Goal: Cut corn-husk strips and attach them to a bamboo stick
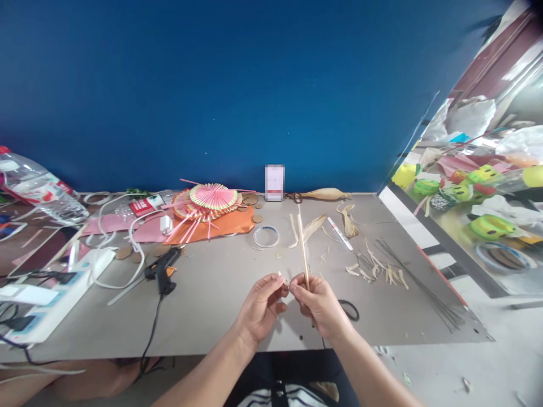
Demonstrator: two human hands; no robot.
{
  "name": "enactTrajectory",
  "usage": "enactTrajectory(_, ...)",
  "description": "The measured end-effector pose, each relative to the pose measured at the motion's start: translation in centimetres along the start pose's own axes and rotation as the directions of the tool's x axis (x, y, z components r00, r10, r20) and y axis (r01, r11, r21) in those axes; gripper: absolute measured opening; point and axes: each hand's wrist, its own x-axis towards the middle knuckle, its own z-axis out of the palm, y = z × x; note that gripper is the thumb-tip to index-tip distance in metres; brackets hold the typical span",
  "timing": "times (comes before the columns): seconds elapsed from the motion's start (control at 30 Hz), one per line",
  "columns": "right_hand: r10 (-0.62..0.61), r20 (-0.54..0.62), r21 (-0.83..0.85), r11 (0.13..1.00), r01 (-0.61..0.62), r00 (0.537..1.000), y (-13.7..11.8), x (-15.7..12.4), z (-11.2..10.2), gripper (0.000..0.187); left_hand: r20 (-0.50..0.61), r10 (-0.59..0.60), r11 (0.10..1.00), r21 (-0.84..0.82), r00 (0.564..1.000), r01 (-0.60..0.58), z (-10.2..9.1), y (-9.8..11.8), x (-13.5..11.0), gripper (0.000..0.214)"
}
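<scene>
My right hand (pixel 319 302) is closed around a thin wooden stick (pixel 302 249) that points away from me over the grey table (pixel 212 294). Close beside it, my left hand (pixel 262 304) pinches a small pale strip (pixel 283 278) at the stick's near end. Both hands hover just above the table's front middle. Under my right wrist lies a black-handled tool (pixel 350 310), mostly hidden.
A black glue gun (pixel 162 270) and white power strip (pixel 55 294) lie at left. Pink paper fans (pixel 212 199) on orange paper, a tape ring (pixel 266 236), dried husk strips (pixel 373 265), thin wires (pixel 424 282) and a plastic bottle (pixel 34 186) surround the hands. A blue wall stands behind.
</scene>
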Motion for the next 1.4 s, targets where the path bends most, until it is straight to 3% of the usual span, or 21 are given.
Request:
enactTrajectory(0.2,-0.091,-0.07,-0.143,0.986,0.081,0.993,0.9,0.3,0.0,0.02,-0.022,0.093,0.992,0.088,0.995,-0.09,0.2,0.6,0.2,0.019)
enactTrajectory(0.37,-0.089,-0.094,-0.083,0.993,0.081,0.992,1.5,0.4,-0.2,0.02,-0.06,0.1,0.989,0.113,0.993,-0.093,0.3,0.7,0.3,0.023)
enactTrajectory(0.53,-0.148,-0.125,-0.032,0.989,0.145,0.981,2.0,0.4,0.1,0.023,-0.025,0.107,0.961,0.259,0.994,-0.097,0.4,-0.2,0.2,0.02)
enactTrajectory(0.7,-0.222,-0.102,-0.193,0.961,0.2,0.97,1.9,0.2,-0.1,0.025,-0.031,0.171,0.928,0.341,0.985,-0.151,0.2,-0.1,0.2,0.022)
enactTrajectory(0.83,-0.304,0.007,-0.435,0.857,0.277,0.953,0.7,-0.2,-0.9,0.03,0.065,0.237,0.807,0.542,0.969,-0.233,0.0,0.6,0.1,0.023)
enactTrajectory(0.93,-0.308,0.088,-0.645,0.707,0.29,0.947,0.0,-0.5,-1.2,0.027,0.116,0.241,0.715,0.65,0.964,-0.257,-0.2,0.7,0.0,0.025)
enactTrajectory(1.07,-0.321,0.081,-0.776,0.574,0.262,0.944,-0.2,-0.8,-1.1,0.029,0.119,0.24,0.681,0.687,0.963,-0.254,-0.4,0.4,0.2,0.027)
enactTrajectory(1.23,-0.322,0.035,-0.742,0.626,0.24,0.946,0.3,-0.4,-1.0,0.03,0.122,0.23,0.709,0.659,0.965,-0.252,-0.7,0.0,0.3,0.026)
enactTrajectory(1.4,-0.161,0.047,-0.519,0.839,0.162,0.986,0.4,0.2,-0.9,0.032,0.193,0.217,0.691,0.662,0.957,-0.291,-0.7,0.3,0.2,0.022)
